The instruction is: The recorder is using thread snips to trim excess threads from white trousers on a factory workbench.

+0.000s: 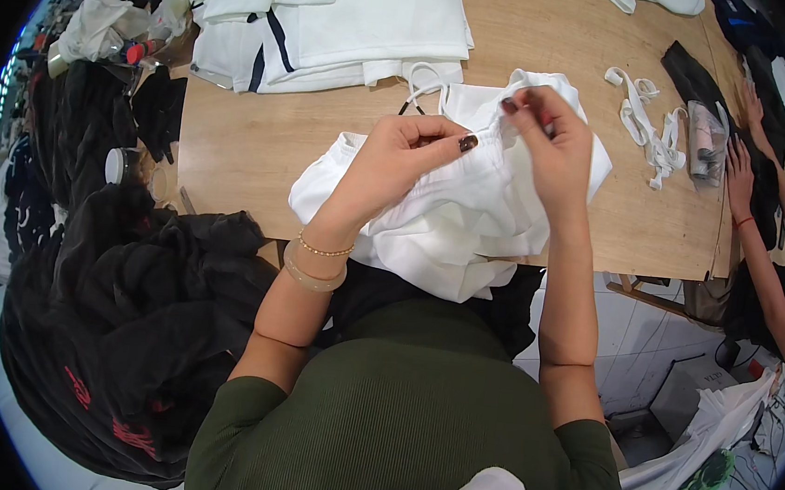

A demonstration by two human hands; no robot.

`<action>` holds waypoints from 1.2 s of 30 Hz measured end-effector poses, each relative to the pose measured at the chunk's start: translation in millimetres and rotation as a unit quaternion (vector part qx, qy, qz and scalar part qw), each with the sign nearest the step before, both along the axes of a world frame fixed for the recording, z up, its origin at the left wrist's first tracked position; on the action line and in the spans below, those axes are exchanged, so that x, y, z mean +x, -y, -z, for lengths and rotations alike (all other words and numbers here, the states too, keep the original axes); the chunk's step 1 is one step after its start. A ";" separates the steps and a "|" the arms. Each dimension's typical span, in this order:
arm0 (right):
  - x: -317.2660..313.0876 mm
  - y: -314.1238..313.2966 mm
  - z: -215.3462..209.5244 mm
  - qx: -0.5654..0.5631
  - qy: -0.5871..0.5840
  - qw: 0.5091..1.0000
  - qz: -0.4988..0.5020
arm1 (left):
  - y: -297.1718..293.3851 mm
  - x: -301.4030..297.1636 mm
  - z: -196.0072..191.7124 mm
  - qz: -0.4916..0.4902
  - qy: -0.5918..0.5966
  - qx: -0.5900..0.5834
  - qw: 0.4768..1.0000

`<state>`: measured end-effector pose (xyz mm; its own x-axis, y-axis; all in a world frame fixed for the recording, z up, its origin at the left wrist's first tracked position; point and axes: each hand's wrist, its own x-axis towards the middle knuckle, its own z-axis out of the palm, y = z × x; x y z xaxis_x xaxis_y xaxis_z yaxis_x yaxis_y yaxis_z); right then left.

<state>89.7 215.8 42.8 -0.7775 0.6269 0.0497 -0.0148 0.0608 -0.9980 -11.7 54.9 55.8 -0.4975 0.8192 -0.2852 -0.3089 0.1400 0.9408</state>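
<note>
A white garment [449, 189] with a gathered, elastic-looking waistband lies bunched at the table's near edge, partly hanging toward my lap. My left hand [390, 165] pinches the waistband between thumb and fingers. Over the right part of the garment, my right hand [554, 156] is closed in a pinch, its thumb tip by the band's upper edge; what lies between those fingers is too small to make out. A white drawstring [423, 78] loops out beyond my left hand, and dark tips show near it.
Folded white garments [366, 19] are stacked at the far left. White cords [645, 127] lie on the right of the wooden table [242, 152], beside a clear plastic pouch [705, 142]. A co-worker's hands [740, 168] rest on dark cloth there. Black garments [146, 289] heap at my left.
</note>
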 end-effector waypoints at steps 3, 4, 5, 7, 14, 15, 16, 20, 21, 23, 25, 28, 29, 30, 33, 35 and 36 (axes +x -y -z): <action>6.6 -8.6 -8.5 0.065 0.049 0.997 0.008 | 1.8 -0.5 -0.9 -0.017 -0.001 -0.013 1.000; 6.0 -0.5 -12.2 0.040 -0.024 0.998 0.034 | 1.7 -0.1 -1.5 -0.022 0.000 -0.016 1.000; 10.7 -0.1 -16.0 0.040 -0.023 0.998 0.033 | 1.7 0.2 -1.4 -0.023 0.001 -0.016 1.000; 21.6 -2.8 -22.3 0.244 0.020 0.969 -0.016 | 1.2 1.2 -0.6 -0.032 0.002 -0.007 0.999; 30.6 0.8 -27.5 0.398 0.053 0.916 0.006 | -1.9 4.0 -1.8 -0.041 0.001 -0.010 0.999; 30.6 0.8 -27.5 0.411 0.053 0.910 0.008 | -1.9 4.1 -3.6 -0.042 0.005 -0.013 0.999; 30.5 0.7 -27.6 0.425 0.053 0.904 0.010 | -1.8 4.1 -4.6 -0.043 0.009 -0.015 0.999; 32.6 0.4 -30.6 0.429 0.053 0.901 0.007 | -1.2 3.4 -2.8 -0.032 -0.004 -0.009 0.999; 32.6 0.7 -30.8 0.426 0.051 0.903 0.005 | -1.3 3.1 -2.3 -0.036 0.000 -0.009 0.999; 33.2 0.6 -30.9 0.422 0.048 0.905 0.002 | -1.2 3.0 -1.5 -0.039 0.004 -0.008 0.999; 35.0 -0.3 -30.7 0.428 0.058 0.902 -0.002 | -1.3 3.2 -0.5 -0.038 0.001 0.002 0.999; 36.2 1.3 -31.8 0.290 0.047 0.956 0.009 | -2.4 3.5 -2.6 -0.047 0.005 0.011 0.999; 36.6 4.1 -33.5 0.291 0.047 0.956 0.009 | -2.5 3.3 -2.0 -0.047 0.005 0.011 0.999; 36.6 8.9 -36.2 0.220 0.055 0.974 0.005 | -2.7 2.9 -0.8 -0.045 -0.002 0.020 0.999; 32.9 16.2 -27.5 0.178 0.074 0.981 -0.004 | -6.3 6.0 0.2 -0.039 -0.008 0.037 0.999; 30.3 17.8 -13.2 0.143 0.052 0.987 -0.047 | -6.6 7.3 2.2 -0.040 -0.008 0.042 0.998; 31.1 16.1 -11.3 0.154 0.069 0.985 -0.038 | -5.7 7.0 4.4 -0.036 -0.029 0.025 0.999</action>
<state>120.8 199.7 54.1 -0.8346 0.5377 0.1194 0.1033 0.3657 -0.9250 -4.7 60.6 51.4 -0.5701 0.7934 -0.2133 -0.2614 0.0710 0.9626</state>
